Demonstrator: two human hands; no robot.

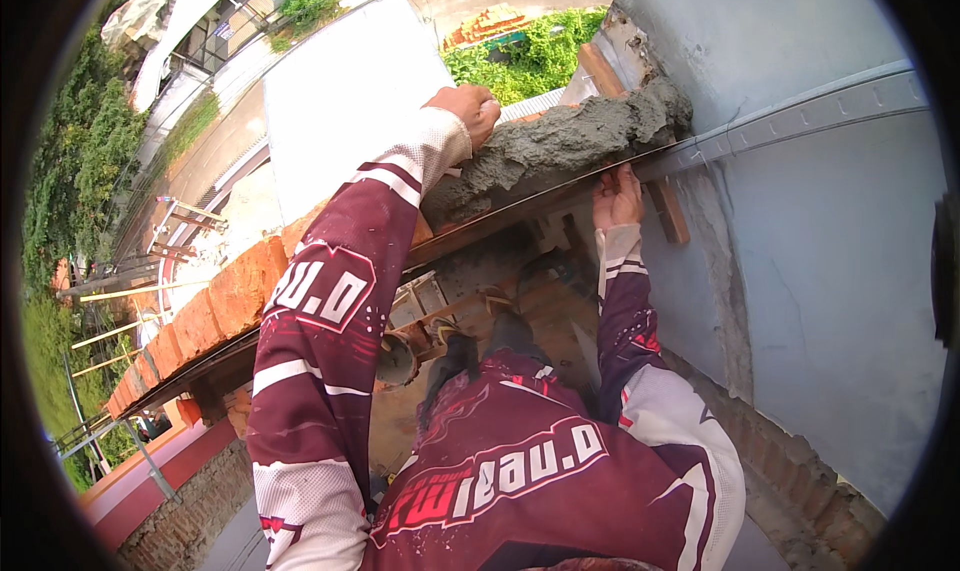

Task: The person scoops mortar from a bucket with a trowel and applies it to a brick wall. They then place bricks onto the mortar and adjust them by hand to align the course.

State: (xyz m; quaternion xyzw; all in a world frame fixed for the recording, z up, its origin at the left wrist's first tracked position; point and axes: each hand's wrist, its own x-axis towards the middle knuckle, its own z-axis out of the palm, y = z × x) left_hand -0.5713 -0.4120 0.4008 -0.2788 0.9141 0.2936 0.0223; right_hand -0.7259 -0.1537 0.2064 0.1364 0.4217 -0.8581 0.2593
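Wet grey mortar point(570, 143) lies in a thick, rough layer along the top of a brick wall. My left hand point(468, 111) is closed over the far side of the wall, at the mortar's left end; whatever its fingers hold is hidden. Below the mortar, my right hand point(618, 201) reaches up with fingertips pinched at the long thin edge point(540, 193) running along the wall's near side. Something small may be between those fingers, but I cannot make it out. To the left, a row of orange bricks point(235, 289) continues along the wall top.
A grey rendered wall point(840, 211) stands at the right, with a pale perforated strip point(800, 121) across it. One wooden piece point(667, 213) hangs by my right hand. Far below are a floor with a round bucket point(397, 359), and, outside, trees point(85, 161) and a road.
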